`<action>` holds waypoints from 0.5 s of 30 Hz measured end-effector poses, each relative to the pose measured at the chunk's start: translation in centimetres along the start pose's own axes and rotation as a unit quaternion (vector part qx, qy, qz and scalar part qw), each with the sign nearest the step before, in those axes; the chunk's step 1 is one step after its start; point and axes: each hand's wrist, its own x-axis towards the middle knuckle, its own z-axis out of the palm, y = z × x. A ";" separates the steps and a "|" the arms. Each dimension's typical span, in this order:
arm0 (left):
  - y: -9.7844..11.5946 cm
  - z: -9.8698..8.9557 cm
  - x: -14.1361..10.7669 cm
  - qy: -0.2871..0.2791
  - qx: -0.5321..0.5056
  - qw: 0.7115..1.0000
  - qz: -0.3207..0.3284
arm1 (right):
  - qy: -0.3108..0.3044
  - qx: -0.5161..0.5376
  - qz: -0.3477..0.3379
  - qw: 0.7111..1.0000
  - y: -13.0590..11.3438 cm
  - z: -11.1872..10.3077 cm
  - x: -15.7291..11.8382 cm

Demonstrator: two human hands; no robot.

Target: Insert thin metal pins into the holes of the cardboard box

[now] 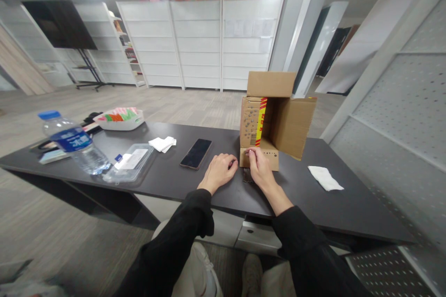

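Note:
An open cardboard box stands on the dark table, its flaps spread and its opening facing me. Grey round spots dot its left panel, and a row of small dark dots crosses the lower front flap. My right hand is at that flap, thumb and forefinger pinched together; what they hold is too small to make out. Just left of the box, my left hand rests on the table with curled fingers, their inside hidden. Between my hands lies a small row of thin dark pieces, like nails or screws.
A black phone, folded white tissues, a clear plastic case, a water bottle and a white basket of colourful packets are on the left. Another tissue lies right. A perforated panel borders the right side.

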 end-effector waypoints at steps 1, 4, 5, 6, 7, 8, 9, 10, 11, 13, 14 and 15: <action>0.0 0.0 0.0 0.000 -0.001 1.000 0.000 | 0.000 0.000 0.000 1.000 0.0 0.0 0.0; 0.0 -0.1 0.0 -0.001 -0.002 1.000 0.000 | -0.001 0.000 -0.003 1.000 0.0 0.0 0.0; 0.0 -0.1 0.0 -0.001 -0.003 1.000 0.001 | -0.002 -0.001 -0.006 1.000 0.0 -0.1 0.0; 0.1 -0.1 0.0 0.000 -0.003 1.000 0.001 | -0.003 -0.001 -0.009 1.000 0.0 -0.1 0.0; 0.1 -0.1 0.0 0.001 -0.003 1.000 0.001 | -0.003 -0.001 -0.010 1.000 0.0 -0.1 0.0; 0.1 -0.1 0.0 0.002 -0.003 1.000 0.001 | -0.003 -0.001 -0.010 1.000 -0.1 -0.1 0.1; 0.1 -0.1 0.0 0.001 -0.003 1.000 0.000 | -0.002 -0.002 -0.009 1.000 -0.1 -0.1 0.1; 0.1 -0.2 0.0 0.000 -0.003 1.000 0.000 | 0.000 -0.002 -0.007 1.000 -0.1 -0.1 0.1; 0.1 -0.2 0.0 -0.002 -0.003 1.000 -0.001 | 0.002 -0.003 -0.005 1.000 -0.1 -0.1 0.1; 0.2 -0.3 0.0 -0.005 -0.004 1.000 -0.003 | 0.003 -0.003 -0.002 1.000 -0.1 -0.1 0.1; 0.2 -0.3 0.0 -0.006 -0.004 1.000 -0.004 | 0.003 -0.004 -0.002 1.000 -0.1 -0.1 0.1; 0.2 -0.3 0.0 -0.007 -0.004 1.000 -0.004 | 0.003 -0.004 -0.001 1.000 -0.1 -0.1 0.1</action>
